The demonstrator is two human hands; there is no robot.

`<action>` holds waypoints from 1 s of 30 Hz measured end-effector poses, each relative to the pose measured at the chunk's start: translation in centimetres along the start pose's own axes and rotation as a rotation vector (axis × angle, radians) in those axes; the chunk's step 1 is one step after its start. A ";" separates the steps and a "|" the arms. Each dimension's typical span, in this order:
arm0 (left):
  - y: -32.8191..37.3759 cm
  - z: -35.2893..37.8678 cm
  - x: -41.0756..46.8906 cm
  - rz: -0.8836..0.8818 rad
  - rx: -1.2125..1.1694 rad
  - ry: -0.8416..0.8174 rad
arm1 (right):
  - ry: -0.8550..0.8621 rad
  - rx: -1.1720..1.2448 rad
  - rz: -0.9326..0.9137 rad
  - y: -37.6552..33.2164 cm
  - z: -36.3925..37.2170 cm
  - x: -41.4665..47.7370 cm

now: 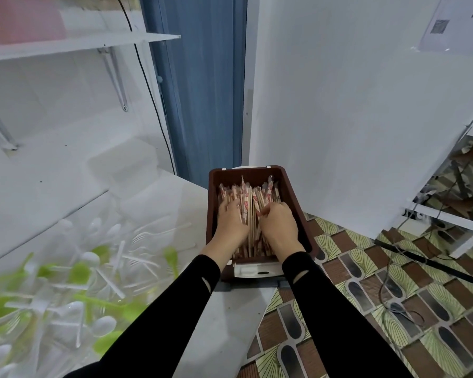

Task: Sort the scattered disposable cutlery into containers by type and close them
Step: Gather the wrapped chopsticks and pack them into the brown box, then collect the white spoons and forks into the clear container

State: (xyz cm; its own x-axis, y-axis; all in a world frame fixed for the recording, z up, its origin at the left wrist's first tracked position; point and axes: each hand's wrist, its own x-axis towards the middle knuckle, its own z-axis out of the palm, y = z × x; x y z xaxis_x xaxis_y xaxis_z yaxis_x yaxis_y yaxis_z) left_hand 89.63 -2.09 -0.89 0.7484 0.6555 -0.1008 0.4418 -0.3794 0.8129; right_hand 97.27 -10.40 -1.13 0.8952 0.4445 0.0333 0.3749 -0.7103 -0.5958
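While the left hand [231,217] lies flat on wrapped chopsticks [253,196] filling the brown box [291,192], the right hand [278,222] pinches some.

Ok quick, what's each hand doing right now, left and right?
Left hand: open, fingers flat on the wrapped chopsticks in the brown box.
Right hand: fingers curled, pinching some chopsticks.

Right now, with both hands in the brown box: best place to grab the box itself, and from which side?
Probably the two long side walls of the brown box, one hand each, from above. The top is open, both rims are bare, and the wrapped chopsticks lie lengthwise between them. The left hand and right hand sit just inside those walls.
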 end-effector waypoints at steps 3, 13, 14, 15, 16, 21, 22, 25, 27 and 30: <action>0.1 -0.2 -0.1 0.022 -0.016 0.049 | 0.054 0.103 -0.044 -0.1 -0.1 0.1; -0.5 0.1 0.1 0.128 0.022 0.127 | 0.044 0.071 -0.147 0.2 0.4 -0.1; -0.5 0.1 0.1 0.129 0.020 0.107 | 0.005 0.027 -0.146 0.2 0.4 -0.1; -0.6 0.2 0.2 0.136 0.025 0.088 | -0.028 -0.016 -0.148 0.2 0.5 -0.1; -0.6 0.2 0.2 0.148 0.035 0.070 | -0.048 -0.057 -0.148 0.1 0.5 -0.1; -0.9 0.7 0.4 0.128 0.148 -0.011 | -0.008 -0.136 -0.016 0.0 0.3 -0.1; -0.9 0.7 0.4 0.112 0.148 -0.019 | 0.000 -0.135 0.012 0.0 0.2 -0.1; -0.7 0.7 0.4 0.083 0.114 0.000 | -0.009 -0.169 0.046 -0.2 0.1 -0.2; -0.7 0.7 0.5 0.076 0.091 0.024 | 0.016 -0.191 0.019 -0.3 0.1 -0.3; -0.9 0.8 0.8 0.088 0.165 -0.014 | 0.066 -0.173 -0.053 -0.2 0.4 -0.3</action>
State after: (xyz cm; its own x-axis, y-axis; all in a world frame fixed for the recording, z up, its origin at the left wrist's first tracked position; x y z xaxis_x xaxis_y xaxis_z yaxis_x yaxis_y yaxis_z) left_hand 90.26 -1.78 -2.14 0.7942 0.6062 -0.0422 0.4482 -0.5375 0.7143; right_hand 96.87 -10.20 -1.35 0.8848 0.4510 0.1168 0.4526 -0.7728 -0.4450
